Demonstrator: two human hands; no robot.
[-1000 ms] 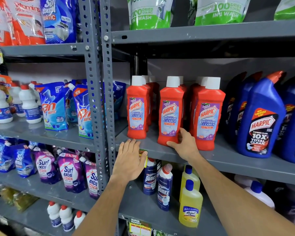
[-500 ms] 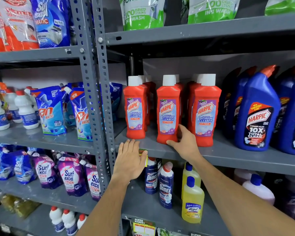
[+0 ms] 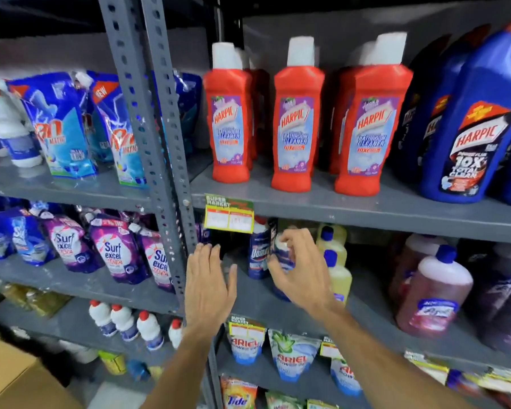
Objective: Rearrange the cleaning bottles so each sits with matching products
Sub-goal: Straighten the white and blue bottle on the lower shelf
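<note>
Two dark blue Domex bottles stand on the lower shelf (image 3: 278,311). My right hand (image 3: 303,274) curls around the neck and white cap of the front Domex bottle (image 3: 286,254), which still rests on the shelf. The rear Domex bottle (image 3: 258,252) stands just left of it. My left hand (image 3: 208,286) hovers flat with fingers apart, holding nothing, beside the shelf upright. On the shelf above stand red Harpic bathroom cleaner bottles (image 3: 295,128) in rows and blue Harpic bottles (image 3: 478,137) to their right.
Yellow bottles (image 3: 340,276) stand right behind my right hand, and pink bottles (image 3: 431,293) farther right. A grey steel upright (image 3: 160,143) splits the racks. Detergent pouches (image 3: 112,252) fill the left shelves. A cardboard box (image 3: 18,376) sits at the bottom left.
My right hand left the base of the red Harpic bottle and dropped to the lower shelf onto the front Domex bottle. The left hand stayed open and sank a little. The view tilted downward.
</note>
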